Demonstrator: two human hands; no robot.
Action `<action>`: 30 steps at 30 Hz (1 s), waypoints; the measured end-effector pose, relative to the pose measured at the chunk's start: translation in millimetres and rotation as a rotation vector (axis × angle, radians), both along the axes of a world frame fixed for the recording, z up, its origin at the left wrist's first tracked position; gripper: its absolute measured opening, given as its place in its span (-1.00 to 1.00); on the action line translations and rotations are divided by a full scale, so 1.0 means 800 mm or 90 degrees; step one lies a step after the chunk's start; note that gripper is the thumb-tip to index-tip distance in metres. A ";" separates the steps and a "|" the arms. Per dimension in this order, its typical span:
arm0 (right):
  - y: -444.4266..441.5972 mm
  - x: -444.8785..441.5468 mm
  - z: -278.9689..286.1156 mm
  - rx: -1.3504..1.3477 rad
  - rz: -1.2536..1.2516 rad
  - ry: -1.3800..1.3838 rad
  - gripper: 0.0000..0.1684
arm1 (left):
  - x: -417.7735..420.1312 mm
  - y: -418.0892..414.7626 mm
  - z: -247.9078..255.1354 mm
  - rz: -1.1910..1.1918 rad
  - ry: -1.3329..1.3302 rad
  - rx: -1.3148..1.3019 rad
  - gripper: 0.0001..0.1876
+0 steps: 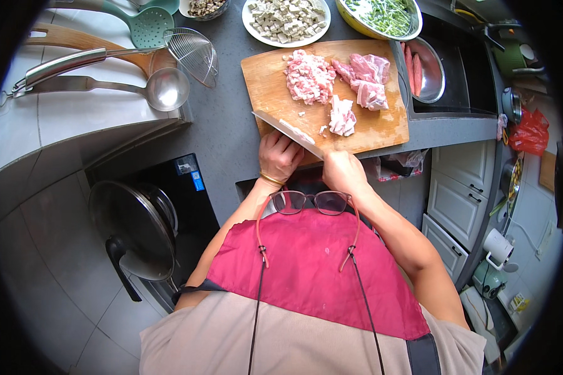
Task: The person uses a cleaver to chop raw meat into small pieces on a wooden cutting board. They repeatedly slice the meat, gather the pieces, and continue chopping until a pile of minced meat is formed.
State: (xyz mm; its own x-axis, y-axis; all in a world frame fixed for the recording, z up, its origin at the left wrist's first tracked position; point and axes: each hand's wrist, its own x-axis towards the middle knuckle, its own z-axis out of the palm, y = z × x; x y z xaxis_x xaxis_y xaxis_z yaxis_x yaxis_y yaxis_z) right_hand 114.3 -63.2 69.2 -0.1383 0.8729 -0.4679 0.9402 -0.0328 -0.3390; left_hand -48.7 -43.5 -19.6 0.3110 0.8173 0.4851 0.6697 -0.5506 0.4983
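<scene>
My right hand point(345, 173) grips the handle of a kitchen knife point(288, 133), whose blade slants up and left over the near left part of a wooden cutting board point(267, 89). A slice of raw meat point(296, 130) lies along the blade's far side. My left hand point(281, 154) is on the blade's near side with its fingers bent; whatever is under the fingers is hidden. Farther back on the board are a heap of diced meat point(310, 77), larger raw meat pieces point(368, 77) and a small pale, fatty piece point(342, 116).
Behind the board stand a plate of cubed tofu-like food point(286, 23) and a bowl of chopped greens point(384, 18). A metal bowl point(434, 70) sits in the sink at right. Hanging utensils, including a ladle point(168, 89), are at left, above a lidded pan point(131, 229).
</scene>
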 end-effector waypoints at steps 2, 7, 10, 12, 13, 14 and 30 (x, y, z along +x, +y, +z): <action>-0.011 0.012 0.010 -0.034 -0.015 -0.009 -0.89 | 0.001 0.002 0.005 0.004 -0.007 0.008 -0.81; 0.003 0.000 -0.005 -0.012 0.024 -0.006 -0.89 | 0.002 -0.002 -0.002 0.011 -0.011 -0.007 -0.82; 0.011 -0.017 -0.014 0.068 0.030 0.001 -0.89 | 0.003 -0.002 -0.006 0.013 -0.016 -0.005 -0.81; 0.009 -0.009 -0.012 0.048 0.040 0.006 -0.89 | 0.000 0.002 -0.010 0.012 -0.011 -0.014 -0.81; 0.007 -0.003 -0.010 0.039 0.046 0.008 -0.89 | 0.000 0.000 -0.008 0.016 -0.007 -0.014 -0.81; -0.003 0.007 -0.004 -0.013 0.045 0.003 -0.90 | 0.002 -0.004 -0.006 0.020 -0.003 -0.014 -0.80; -0.021 0.026 -0.010 0.024 0.062 -0.026 -0.87 | 0.000 -0.003 0.000 0.023 -0.005 0.004 -0.79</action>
State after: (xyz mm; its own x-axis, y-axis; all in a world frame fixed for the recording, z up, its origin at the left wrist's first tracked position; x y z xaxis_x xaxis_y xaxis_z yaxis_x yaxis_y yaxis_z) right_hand 135.4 -79.6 61.1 -0.2046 0.8735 -0.4418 0.9514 0.0714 -0.2995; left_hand -49.0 -46.1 -19.5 0.2774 0.8247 0.4929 0.6853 -0.5294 0.5001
